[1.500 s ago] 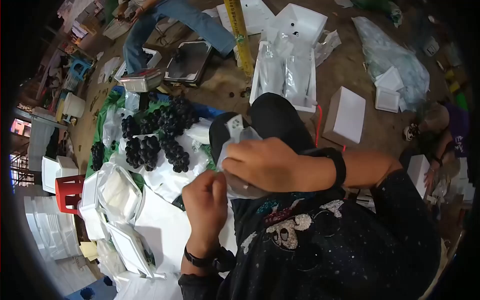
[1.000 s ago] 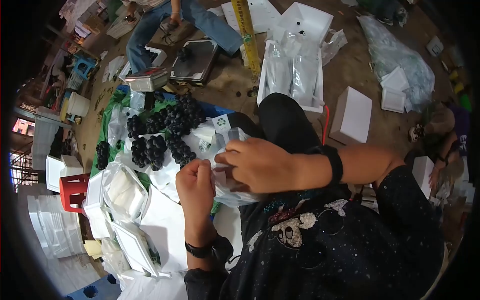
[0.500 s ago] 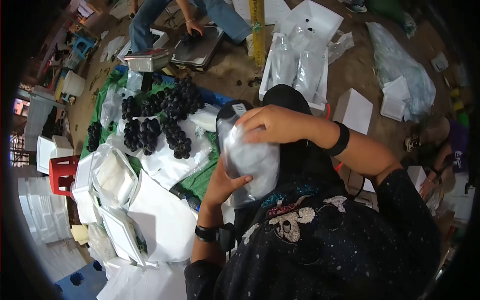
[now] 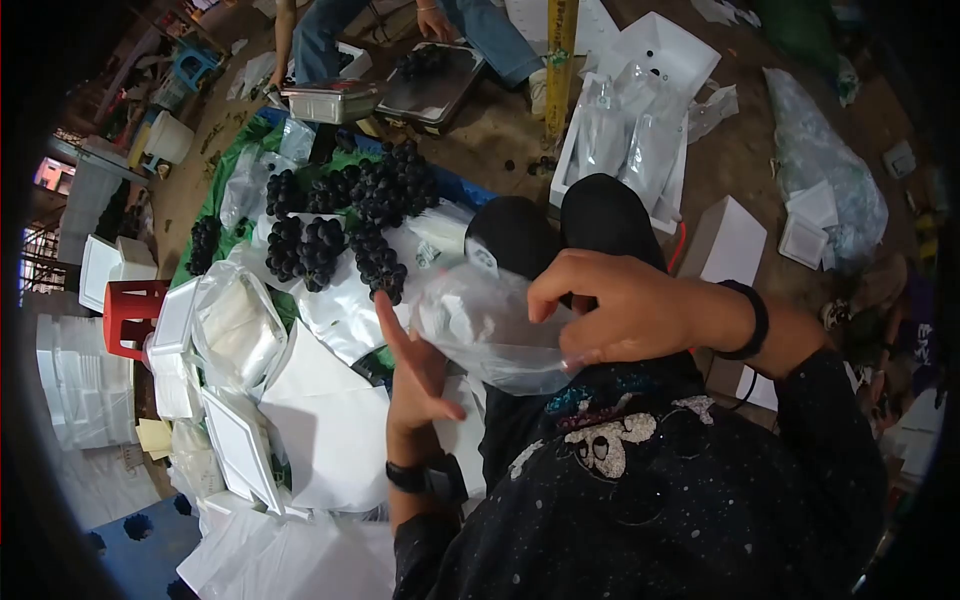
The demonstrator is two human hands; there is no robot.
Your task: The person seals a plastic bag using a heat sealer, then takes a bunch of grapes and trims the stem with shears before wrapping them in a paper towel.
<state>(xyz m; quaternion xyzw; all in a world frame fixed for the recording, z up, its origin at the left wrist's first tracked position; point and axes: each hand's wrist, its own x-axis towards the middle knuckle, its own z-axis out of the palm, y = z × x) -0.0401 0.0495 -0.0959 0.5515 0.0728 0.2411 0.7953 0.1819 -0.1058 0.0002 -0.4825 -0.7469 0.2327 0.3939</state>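
Observation:
A clear plastic bag (image 4: 490, 325) with a whitish wrapped bundle inside lies over my lap. My right hand (image 4: 610, 305) pinches the bag's right end, fingers curled on the plastic. My left hand (image 4: 415, 375) is beside the bag's left end, thumb and fingers spread, holding nothing. Bunches of dark grapes (image 4: 305, 250) rest on white and clear sheets over green plastic, beyond my left hand. White paper sheets (image 4: 325, 450) lie to the left of my left forearm.
Wrapped bundles fill a white foam box (image 4: 672, 200) ahead. Another person in jeans (image 4: 490, 40) sits by a scale (image 4: 430, 90). A yellow post (image 4: 560, 70) stands between. A red stool (image 4: 133, 315) and foam lids (image 4: 242, 450) are at left.
The bag has turned so its open end points right. My left hand has let go of it and opened. My right hand has moved right and down. The other person's hand has lifted off the scale.

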